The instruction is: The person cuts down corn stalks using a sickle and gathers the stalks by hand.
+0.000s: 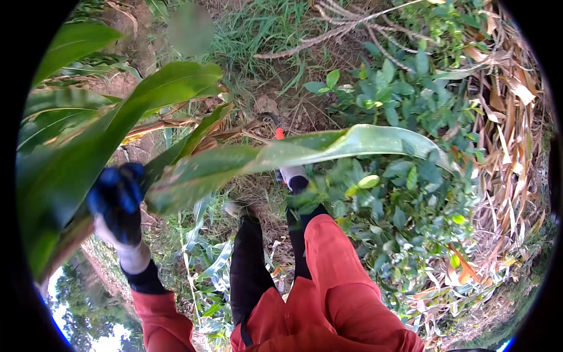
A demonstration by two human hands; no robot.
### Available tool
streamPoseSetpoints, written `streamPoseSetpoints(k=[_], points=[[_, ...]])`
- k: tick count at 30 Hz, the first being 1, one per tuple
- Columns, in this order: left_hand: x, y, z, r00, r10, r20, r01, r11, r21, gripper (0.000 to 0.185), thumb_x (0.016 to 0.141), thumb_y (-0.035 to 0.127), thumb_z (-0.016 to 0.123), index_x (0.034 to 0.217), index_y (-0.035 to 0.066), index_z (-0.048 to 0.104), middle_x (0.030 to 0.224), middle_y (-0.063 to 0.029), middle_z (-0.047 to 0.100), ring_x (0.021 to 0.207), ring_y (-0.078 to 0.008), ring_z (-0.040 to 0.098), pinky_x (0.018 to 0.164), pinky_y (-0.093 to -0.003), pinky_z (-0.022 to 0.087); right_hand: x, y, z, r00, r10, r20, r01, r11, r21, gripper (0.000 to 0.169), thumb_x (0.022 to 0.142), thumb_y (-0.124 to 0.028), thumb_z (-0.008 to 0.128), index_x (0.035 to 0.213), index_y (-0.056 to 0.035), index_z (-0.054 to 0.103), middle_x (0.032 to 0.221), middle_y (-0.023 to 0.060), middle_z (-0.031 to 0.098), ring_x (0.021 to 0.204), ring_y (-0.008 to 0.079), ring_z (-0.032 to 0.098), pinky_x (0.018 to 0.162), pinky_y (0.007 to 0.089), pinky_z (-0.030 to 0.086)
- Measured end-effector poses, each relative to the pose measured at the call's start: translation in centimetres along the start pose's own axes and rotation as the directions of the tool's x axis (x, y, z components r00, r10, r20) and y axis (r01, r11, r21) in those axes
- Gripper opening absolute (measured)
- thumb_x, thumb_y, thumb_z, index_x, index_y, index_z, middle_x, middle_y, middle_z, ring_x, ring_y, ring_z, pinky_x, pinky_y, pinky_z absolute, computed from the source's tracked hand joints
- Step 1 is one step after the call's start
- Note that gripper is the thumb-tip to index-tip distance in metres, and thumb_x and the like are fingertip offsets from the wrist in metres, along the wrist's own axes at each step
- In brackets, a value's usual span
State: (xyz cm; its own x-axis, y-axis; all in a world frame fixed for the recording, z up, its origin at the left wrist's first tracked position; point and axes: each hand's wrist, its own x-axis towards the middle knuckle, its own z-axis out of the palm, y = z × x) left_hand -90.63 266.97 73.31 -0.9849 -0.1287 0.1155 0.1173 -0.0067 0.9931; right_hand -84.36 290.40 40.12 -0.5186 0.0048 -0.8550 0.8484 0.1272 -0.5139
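Observation:
My left hand, in a blue and black work glove with a pale cuff, is closed around a green maize stalk at the left; motion blurs the fingers. Broad maize leaves spread above and beside it. A long maize leaf crosses the middle of the view and covers part of my right hand, which wears a light glove. Beyond that leaf a sickle shows its orange handle and dark curved blade, held in my right hand. The blade lies near dry stalk bases.
Leafy green shrubs crowd close on my right. A pile of dried maize stalks lies farther right. Bare forked branches lie at the top, near grass. My foot stands on littered ground.

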Motion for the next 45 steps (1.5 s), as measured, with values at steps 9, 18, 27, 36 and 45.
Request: streamPoseSetpoints(k=[9, 18, 27, 36, 45], points=[[-3.6, 1.4, -3.1, 0.984, -0.009, -0.180, -0.016, 0.991, -0.136, 0.027, 0.085, 0.023, 0.046, 0.064, 0.007, 0.048, 0.044, -0.0040, 0.030, 0.047, -0.0173, 0.033, 0.071, -0.0341, 0.036, 5.1, 3.5, 3.5, 0.999, -0.015, 0.042, 0.010, 0.992, 0.123, 0.025, 0.081, -0.018, 0.057, 0.100, -0.0040, 0.050, 0.063, 0.0082, 0.051, 0.053, 0.0194, 0.054, 0.046, 0.0313, 0.042], [-27.3, -2.0, -21.8, 0.811, -0.379, -0.446, 0.100, 0.840, -0.533, 0.028, 0.089, 0.029, 0.050, 0.109, 0.012, 0.061, 0.114, -0.0040, 0.060, 0.116, -0.0331, 0.047, 0.098, -0.0521, 0.036, -15.5, 16.9, 3.9, 0.986, -0.135, -0.098, 0.090, 0.925, -0.368, 0.027, 0.083, -0.015, 0.058, 0.107, -0.0048, 0.052, 0.068, 0.0058, 0.056, 0.053, 0.0147, 0.054, 0.046, 0.0299, 0.043], [-40.0, -1.9, -23.5, 0.430, -0.281, -0.858, -0.186, 0.902, -0.389, 0.024, 0.086, 0.024, 0.057, 0.107, 0.014, 0.060, 0.101, -0.0024, 0.064, 0.088, -0.0205, 0.060, 0.093, -0.0485, 0.040, -18.8, 6.6, 18.7, 0.740, 0.457, 0.493, -0.626, 0.737, 0.256, 0.024, 0.089, -0.030, 0.053, 0.093, -0.0076, 0.047, 0.067, 0.0106, 0.054, 0.049, 0.0199, 0.052, 0.043, 0.0367, 0.044], [-57.8, 3.6, -32.5, 0.048, -0.457, -0.888, -0.206, 0.866, -0.457, 0.036, 0.085, 0.035, 0.056, 0.116, 0.017, 0.056, 0.106, -0.0081, 0.063, 0.107, -0.0332, 0.054, 0.092, -0.0609, 0.037, -27.3, 8.7, 36.5, 0.762, 0.438, 0.477, -0.388, 0.899, -0.204, 0.027, 0.088, -0.032, 0.055, 0.085, -0.0049, 0.051, 0.062, 0.0071, 0.052, 0.045, 0.0166, 0.050, 0.037, 0.0333, 0.039], [-61.2, -4.8, -38.0, 0.177, -0.384, -0.906, -0.465, 0.779, -0.421, 0.031, 0.085, 0.033, 0.056, 0.109, 0.013, 0.060, 0.107, -0.0038, 0.063, 0.102, -0.0213, 0.056, 0.095, -0.0440, 0.039, -25.3, 5.8, 45.5, 0.814, 0.316, 0.487, -0.291, 0.948, -0.130, 0.029, 0.088, -0.029, 0.057, 0.078, -0.0029, 0.049, 0.053, 0.0047, 0.047, 0.037, 0.0153, 0.045, 0.032, 0.0328, 0.038]])
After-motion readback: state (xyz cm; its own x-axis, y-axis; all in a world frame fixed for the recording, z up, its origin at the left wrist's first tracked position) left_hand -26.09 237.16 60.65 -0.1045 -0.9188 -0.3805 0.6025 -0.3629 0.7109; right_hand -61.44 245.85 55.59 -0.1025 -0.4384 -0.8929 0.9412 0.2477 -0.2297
